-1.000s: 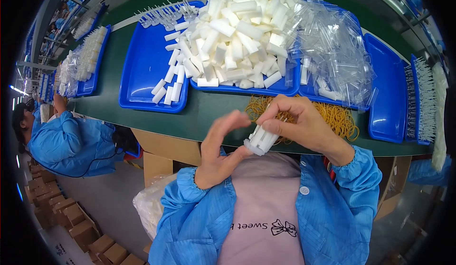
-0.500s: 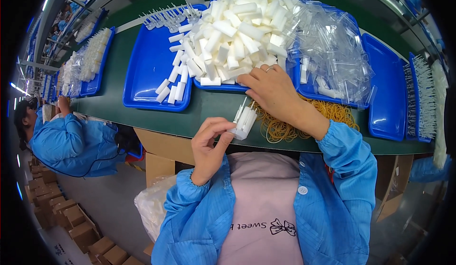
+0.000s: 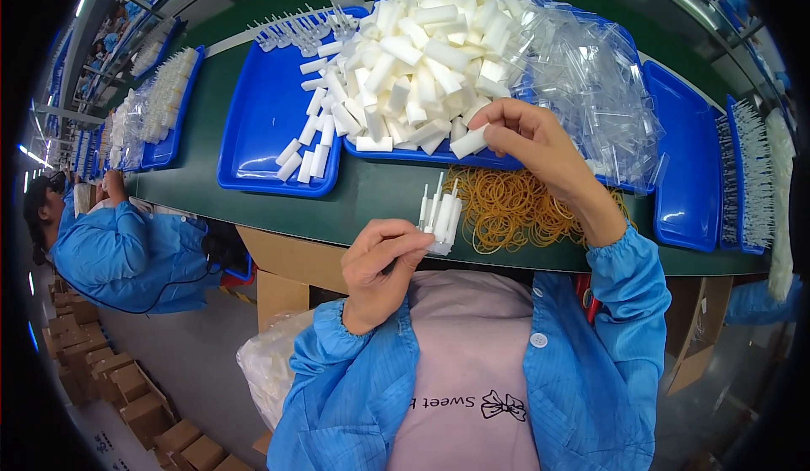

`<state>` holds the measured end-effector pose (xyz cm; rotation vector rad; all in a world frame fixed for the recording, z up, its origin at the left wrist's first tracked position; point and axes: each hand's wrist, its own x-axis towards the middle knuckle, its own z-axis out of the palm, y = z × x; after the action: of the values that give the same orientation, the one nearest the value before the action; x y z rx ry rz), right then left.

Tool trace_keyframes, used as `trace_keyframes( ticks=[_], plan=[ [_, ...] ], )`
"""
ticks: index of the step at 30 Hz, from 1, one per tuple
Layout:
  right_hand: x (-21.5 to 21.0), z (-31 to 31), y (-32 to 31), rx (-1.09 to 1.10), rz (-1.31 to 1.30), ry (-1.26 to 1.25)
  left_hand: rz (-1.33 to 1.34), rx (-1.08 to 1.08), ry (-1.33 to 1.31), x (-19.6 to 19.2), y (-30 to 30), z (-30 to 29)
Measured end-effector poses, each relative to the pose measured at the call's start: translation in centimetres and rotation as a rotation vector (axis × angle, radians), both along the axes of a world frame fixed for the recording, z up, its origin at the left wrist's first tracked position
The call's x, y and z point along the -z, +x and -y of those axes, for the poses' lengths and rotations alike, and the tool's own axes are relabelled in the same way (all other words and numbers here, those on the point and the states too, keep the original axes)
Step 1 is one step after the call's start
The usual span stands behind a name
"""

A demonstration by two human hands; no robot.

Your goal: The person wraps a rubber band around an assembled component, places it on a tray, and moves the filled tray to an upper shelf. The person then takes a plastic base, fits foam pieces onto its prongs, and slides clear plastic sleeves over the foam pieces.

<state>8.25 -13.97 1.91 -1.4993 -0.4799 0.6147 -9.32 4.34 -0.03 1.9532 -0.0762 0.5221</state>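
Note:
My left hand [image 3: 384, 267] grips a small bundle of white plastic tubes [image 3: 440, 215] with thin tips pointing up, held just in front of the green belt's near edge. My right hand [image 3: 527, 144] pinches a single white tube [image 3: 469, 143] at the front edge of the heap of white tubes [image 3: 422, 66] piled on a blue tray [image 3: 422, 152]. A heap of tan rubber bands [image 3: 510, 209] lies on the belt right under my right wrist.
A second blue tray [image 3: 263, 125] at the left holds several loose tubes. Clear plastic bags [image 3: 591, 91] cover the tray at the right; another blue tray [image 3: 685, 167] lies beyond. A person in a blue coat [image 3: 118, 243] works at the left. Cardboard boxes [image 3: 101, 378] are stacked on the floor.
My right hand left the bundle, reached up to the tube heap and took one tube. My left hand kept the bundle and stayed near the belt's edge.

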Motion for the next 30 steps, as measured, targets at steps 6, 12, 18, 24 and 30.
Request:
trace_keyframes(
  ticks=[6, 12, 18, 24, 30],
  plan=[
    [0.0, 0.6, 0.2, -0.114, -0.157, 0.033, 0.030, 0.011, -0.004, -0.3, 0.5, 0.2],
    [0.7, 0.6, 0.4, -0.155, -0.281, 0.116, 0.080, 0.063, 0.083, -0.5, 0.6, 0.1],
    [0.8, 0.8, 0.6, -0.163, -0.332, 0.141, 0.103, 0.076, 0.114, -0.6, 0.6, 0.0],
    [-0.2, 0.4, 0.0, -0.246, -0.335, 0.064, 0.183, 0.189, 0.258, -1.0, 1.2, -0.8],
    [-0.3, -0.4, -1.5, -0.314, -0.230, -0.061, 0.255, 0.244, 0.365, -1.5, 1.5, -0.8]
  ],
)
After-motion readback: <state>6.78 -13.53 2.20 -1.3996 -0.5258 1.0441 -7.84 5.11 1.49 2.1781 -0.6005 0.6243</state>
